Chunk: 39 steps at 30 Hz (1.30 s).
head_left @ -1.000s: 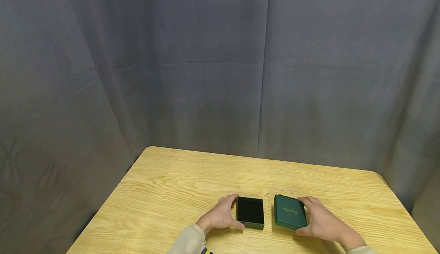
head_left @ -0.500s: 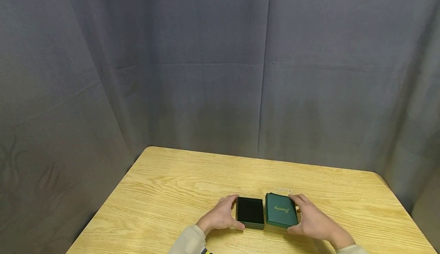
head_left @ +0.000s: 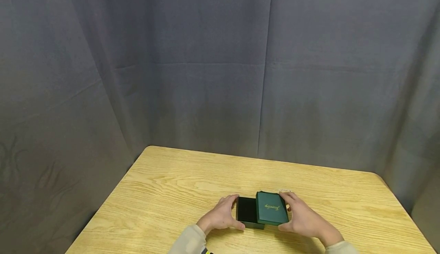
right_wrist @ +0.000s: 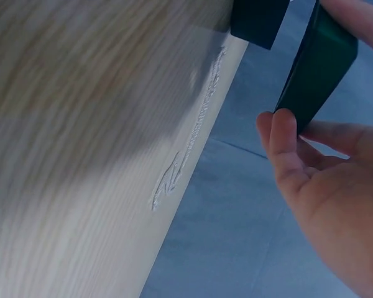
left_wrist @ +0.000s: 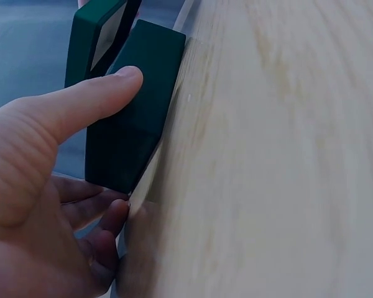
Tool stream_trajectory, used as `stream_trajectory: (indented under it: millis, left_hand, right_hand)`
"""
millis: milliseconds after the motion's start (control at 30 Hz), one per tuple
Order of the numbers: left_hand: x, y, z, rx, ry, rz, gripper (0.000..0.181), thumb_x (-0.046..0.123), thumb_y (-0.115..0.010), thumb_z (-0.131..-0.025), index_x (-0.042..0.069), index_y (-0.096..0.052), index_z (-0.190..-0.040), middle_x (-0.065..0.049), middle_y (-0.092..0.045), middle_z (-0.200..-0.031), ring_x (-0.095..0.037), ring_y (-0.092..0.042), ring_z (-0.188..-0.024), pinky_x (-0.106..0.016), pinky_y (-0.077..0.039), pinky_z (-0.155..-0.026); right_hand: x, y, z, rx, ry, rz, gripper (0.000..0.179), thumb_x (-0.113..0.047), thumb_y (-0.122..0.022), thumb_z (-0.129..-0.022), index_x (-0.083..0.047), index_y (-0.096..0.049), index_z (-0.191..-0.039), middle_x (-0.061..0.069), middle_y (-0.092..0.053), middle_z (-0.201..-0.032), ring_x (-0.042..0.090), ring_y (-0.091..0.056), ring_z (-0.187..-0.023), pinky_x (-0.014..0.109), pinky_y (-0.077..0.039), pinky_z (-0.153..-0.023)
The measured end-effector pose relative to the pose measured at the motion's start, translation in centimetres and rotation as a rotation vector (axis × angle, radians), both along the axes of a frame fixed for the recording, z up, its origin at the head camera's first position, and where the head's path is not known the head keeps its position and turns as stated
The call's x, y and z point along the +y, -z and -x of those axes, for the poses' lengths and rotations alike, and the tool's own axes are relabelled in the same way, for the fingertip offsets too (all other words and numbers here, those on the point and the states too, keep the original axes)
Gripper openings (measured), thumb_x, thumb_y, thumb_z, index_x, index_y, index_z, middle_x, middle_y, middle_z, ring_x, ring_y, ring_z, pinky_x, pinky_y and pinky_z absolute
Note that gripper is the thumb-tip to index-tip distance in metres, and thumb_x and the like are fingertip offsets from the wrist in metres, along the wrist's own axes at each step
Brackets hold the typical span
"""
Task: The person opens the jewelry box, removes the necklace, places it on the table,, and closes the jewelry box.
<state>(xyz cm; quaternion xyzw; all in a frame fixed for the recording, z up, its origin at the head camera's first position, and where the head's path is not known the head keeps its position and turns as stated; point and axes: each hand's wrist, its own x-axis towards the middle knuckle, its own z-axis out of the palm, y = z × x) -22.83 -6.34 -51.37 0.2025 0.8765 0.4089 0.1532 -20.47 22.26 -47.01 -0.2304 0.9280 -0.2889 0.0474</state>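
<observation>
A dark green jewelry box base (head_left: pixel 246 211) with a black interior sits on the wooden table. My left hand (head_left: pixel 221 214) grips it from the left, thumb on the near side, as the left wrist view shows up close. In my right hand (head_left: pixel 304 216) is the green lid (head_left: pixel 272 208) with gold lettering on top, pinched at its right edge between thumb and fingers. The lid is raised and overlaps the right part of the base in the head view. A thin silvery chain (right_wrist: pixel 202 121) lies on the table beyond the lid, mostly hidden in the head view.
The light wooden table (head_left: pixel 192 177) has rounded back corners. Grey curtains (head_left: pixel 206 74) hang behind it and along both sides.
My right hand has carried the lid leftward, from apart on the right to partly over the base. My left hand and the base have stayed in place.
</observation>
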Motion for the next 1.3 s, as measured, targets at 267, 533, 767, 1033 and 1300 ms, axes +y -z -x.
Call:
stream_trajectory:
  millis: [267,533,767,1033,1300]
  left_hand:
    - [-0.1,0.0,0.1,-0.019,0.003,-0.004,0.097,0.036,-0.084,-0.071,0.007,-0.031,-0.146,-0.007,-0.041,-0.139,-0.027,-0.038,-0.121,-0.047,-0.038,-0.096]
    - [0.0,0.2,0.1,-0.015,0.003,0.001,0.098,0.035,-0.085,-0.07,0.008,-0.03,-0.147,-0.007,-0.039,-0.141,-0.028,-0.037,-0.123,-0.048,-0.037,-0.097]
    - [0.0,0.2,0.1,-0.009,0.004,0.014,0.099,0.032,-0.086,-0.068,0.009,-0.03,-0.147,-0.008,-0.038,-0.142,-0.03,-0.033,-0.128,-0.05,-0.035,-0.098]
    - [0.1,0.4,0.2,0.026,0.0,0.017,0.099,0.03,-0.087,-0.065,0.009,-0.033,-0.145,-0.003,-0.045,-0.132,-0.022,-0.04,-0.114,-0.045,-0.039,-0.094]
    - [0.0,0.3,0.2,0.029,-0.002,0.009,0.097,0.029,-0.088,-0.065,0.012,-0.035,-0.144,0.0,-0.047,-0.129,-0.02,-0.041,-0.111,-0.043,-0.039,-0.093]
  right_hand:
    - [-1.1,-0.3,0.2,-0.004,-0.025,0.001,0.099,-0.042,-0.082,-0.07,0.01,-0.035,-0.14,0.021,-0.04,-0.134,0.023,-0.054,-0.099,0.036,-0.049,-0.076]
    - [-2.1,0.0,0.2,-0.048,-0.035,0.023,0.1,-0.044,-0.081,-0.07,0.009,-0.034,-0.14,0.019,-0.042,-0.132,0.023,-0.054,-0.097,0.039,-0.049,-0.075]
    - [-2.9,0.3,0.4,-0.04,-0.046,0.042,0.098,-0.042,-0.082,-0.069,0.011,-0.036,-0.139,0.017,-0.043,-0.131,0.023,-0.053,-0.101,0.038,-0.049,-0.078]
    - [-3.9,0.6,0.5,-0.011,-0.043,0.025,0.096,-0.04,-0.081,-0.069,0.013,-0.038,-0.137,0.016,-0.046,-0.128,0.021,-0.053,-0.097,0.036,-0.048,-0.076]
    - [-4.5,0.9,0.7,-0.04,-0.034,0.029,0.097,-0.043,-0.08,-0.071,0.012,-0.036,-0.138,0.018,-0.044,-0.129,0.022,-0.054,-0.096,0.037,-0.049,-0.075]
